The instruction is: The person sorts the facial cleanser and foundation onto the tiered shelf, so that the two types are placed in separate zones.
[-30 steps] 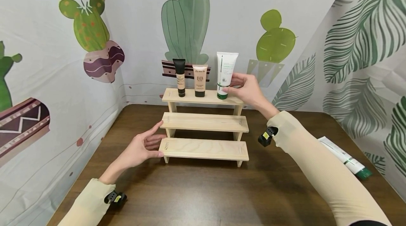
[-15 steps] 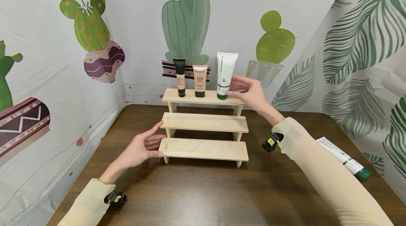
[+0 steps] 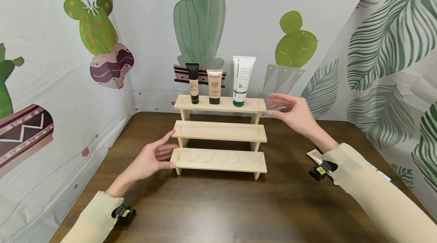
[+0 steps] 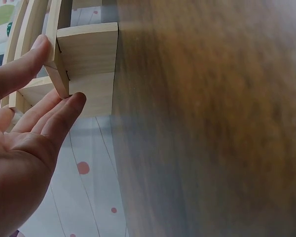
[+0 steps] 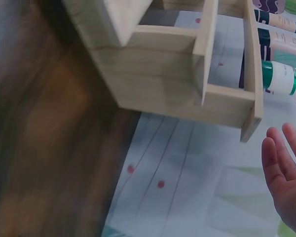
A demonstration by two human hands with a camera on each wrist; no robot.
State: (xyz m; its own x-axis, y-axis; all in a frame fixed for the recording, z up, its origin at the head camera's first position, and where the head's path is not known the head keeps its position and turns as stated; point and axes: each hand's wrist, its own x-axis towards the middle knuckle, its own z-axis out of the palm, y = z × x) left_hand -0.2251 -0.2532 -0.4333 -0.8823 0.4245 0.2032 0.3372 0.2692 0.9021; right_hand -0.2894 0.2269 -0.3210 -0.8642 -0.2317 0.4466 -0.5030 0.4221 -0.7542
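Note:
A three-step wooden stand (image 3: 220,159) stands on the dark table. My left hand (image 3: 150,159) grips its left end, thumb at the front of the bottom step and fingers along the side; the left wrist view shows the fingertips (image 4: 78,100) at the board's end. Upright on the top step are a black-and-beige tube (image 3: 194,85), a pink BB cream tube (image 3: 214,87) and a white tube with a green cap (image 3: 243,80). Beyond the right end of that step, my right hand (image 3: 295,114) is held up with relaxed fingers, apart from the white tube (image 5: 284,79) and holding nothing.
Lying on the table at the right are a small pinkish tube (image 3: 315,155) and a white tube (image 3: 383,175), both partly hidden by the right sleeve (image 3: 372,193). A cloth printed with cacti (image 3: 199,27) hangs behind the table.
My right hand has let go of the white tube and drawn back to the right and down; the tube stays standing on the top step. My left hand has not moved.

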